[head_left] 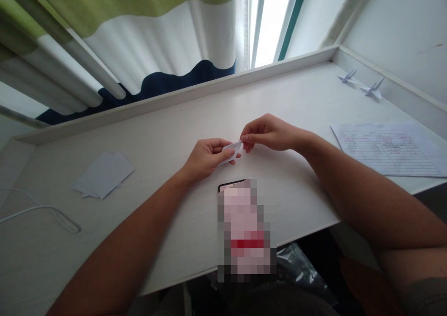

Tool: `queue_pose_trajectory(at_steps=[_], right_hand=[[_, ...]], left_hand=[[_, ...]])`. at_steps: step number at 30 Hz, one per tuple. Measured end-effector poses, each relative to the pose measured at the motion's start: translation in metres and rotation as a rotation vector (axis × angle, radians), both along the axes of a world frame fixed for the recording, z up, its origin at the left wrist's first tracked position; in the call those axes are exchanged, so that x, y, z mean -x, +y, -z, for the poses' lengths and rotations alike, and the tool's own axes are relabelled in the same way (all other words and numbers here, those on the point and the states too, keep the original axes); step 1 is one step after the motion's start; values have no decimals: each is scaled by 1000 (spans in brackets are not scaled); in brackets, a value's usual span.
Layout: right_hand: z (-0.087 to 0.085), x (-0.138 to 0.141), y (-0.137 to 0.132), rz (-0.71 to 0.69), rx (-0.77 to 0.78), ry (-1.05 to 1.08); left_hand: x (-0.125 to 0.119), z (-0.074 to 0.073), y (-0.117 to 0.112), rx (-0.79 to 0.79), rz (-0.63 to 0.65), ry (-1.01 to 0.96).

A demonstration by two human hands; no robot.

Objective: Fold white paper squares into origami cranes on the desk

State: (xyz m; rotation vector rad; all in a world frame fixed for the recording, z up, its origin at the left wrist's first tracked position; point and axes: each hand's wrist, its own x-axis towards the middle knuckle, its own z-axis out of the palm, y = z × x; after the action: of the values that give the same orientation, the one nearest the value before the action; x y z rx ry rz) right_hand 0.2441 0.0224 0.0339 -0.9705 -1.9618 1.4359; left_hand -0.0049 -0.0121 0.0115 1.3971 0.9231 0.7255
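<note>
At the centre of the clock face, above the desk [279, 97]: one folded paper [228, 154], white, small, kite-shaped, its point toward 2 o'clock. Left hand [206, 160], entering from 7 o'clock: closed on the body of the piece, thumb laid on the upper face, fingers behind. Right hand [267, 132], entering from 4 o'clock: thumb and forefinger pinched on the pointed end, remaining fingers curled; the two hands just beside one another. At 6 o'clock, near the hands: one item, probably a phone [244, 223], dark rim showing at its top corner, the rest too heavily pixelated to read. At 9 o'clock, slightly low: paper pieces [108, 174], white, overlapping in a loose fanned pile. Beyond, at 8 o'clock: white cable [52, 209], looped. At 3 o'clock: lined sheet [387, 148], written over in dark and reddish marks. At 2 o'clock, toward the far corner: two folded paper figures [373, 91], winged, standing near each other. At 11 o'clock, behind the raised ledge [192, 96]: curtain [157, 36], banded green, white and navy. At 12 to 1 o'clock: bright window [272, 22].
</note>
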Motion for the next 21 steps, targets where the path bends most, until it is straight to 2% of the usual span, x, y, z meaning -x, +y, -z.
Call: queue_pose_trajectory(at_steps=[4, 9, 14, 21], right_hand=[[1, 3, 0, 64, -12, 28], [5, 9, -4, -6, -50, -82], [8, 11, -4, -7, -59, -58], [10, 10, 0, 190, -106, 37]], left_hand=[[-1, 0, 0, -2, -11, -2], [-1, 1, -1, -8, -4, 9], [-1, 4, 1, 3, -26, 8], [-3, 4, 9, 4, -114, -20]])
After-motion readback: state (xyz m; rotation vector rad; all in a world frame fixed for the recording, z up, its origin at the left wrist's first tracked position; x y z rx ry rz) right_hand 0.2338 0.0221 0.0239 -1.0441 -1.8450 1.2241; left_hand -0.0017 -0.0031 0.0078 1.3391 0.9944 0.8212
